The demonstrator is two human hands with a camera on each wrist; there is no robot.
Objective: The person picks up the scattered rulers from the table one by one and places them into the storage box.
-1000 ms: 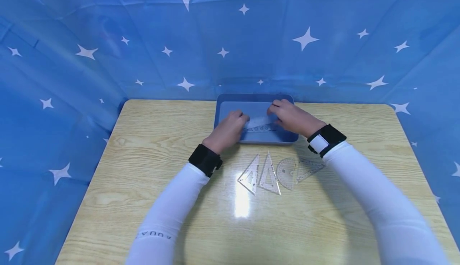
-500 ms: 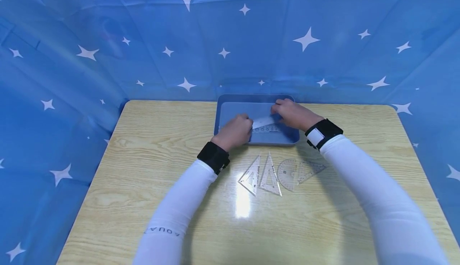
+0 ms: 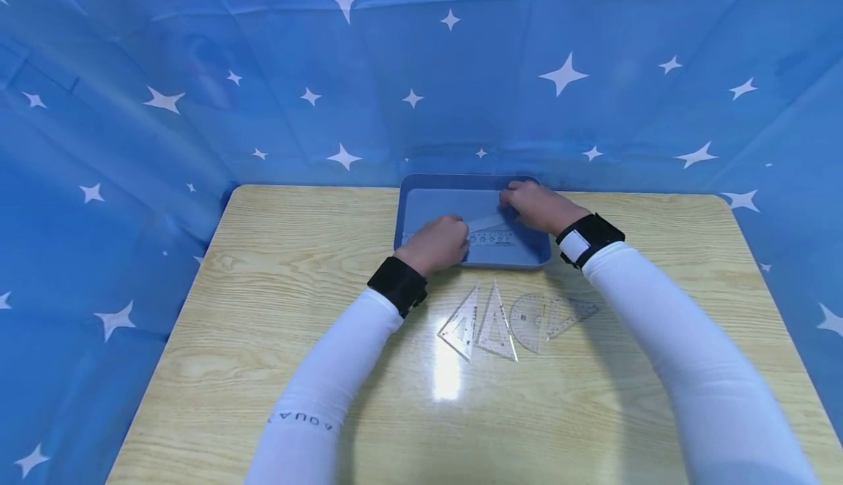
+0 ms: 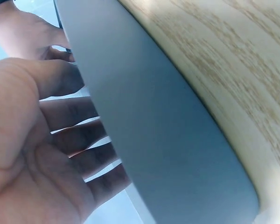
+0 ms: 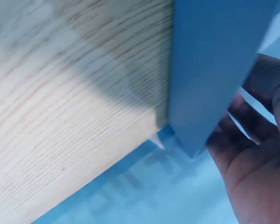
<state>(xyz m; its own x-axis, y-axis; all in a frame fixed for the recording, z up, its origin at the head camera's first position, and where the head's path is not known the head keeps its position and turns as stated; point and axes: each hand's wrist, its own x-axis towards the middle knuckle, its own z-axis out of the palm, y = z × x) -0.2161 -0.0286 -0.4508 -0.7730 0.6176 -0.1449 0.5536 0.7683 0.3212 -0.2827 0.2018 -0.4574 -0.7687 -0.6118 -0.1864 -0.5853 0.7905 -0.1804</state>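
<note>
In the head view a blue tray [image 3: 403, 207] stands at the table's back edge. A clear ruler with small round cut-outs [image 3: 494, 238] lies along its near side. Slanting just above that ruler is a second clear strip [image 3: 486, 223], which looks like another ruler. My left hand [image 3: 437, 242] reaches over the tray's near side and pinches the strip's left end. At the right, my right hand [image 3: 536, 205] pinches its other end. Both wrist views show the fingers reaching behind the tray wall [image 4: 144, 107], which hides the fingertips.
Several clear drawing pieces lie in a row before the tray: a set square [image 3: 459, 328], another set square [image 3: 497, 328], a protractor [image 3: 525, 318] and a triangular piece [image 3: 569, 314]. A blue starry curtain [image 3: 421, 68] hangs behind the wooden table [image 3: 276, 265].
My left hand has moved right and a little nearer along the tray. The right hand has shifted slightly right. The slanted strip has moved right and now looks fainter.
</note>
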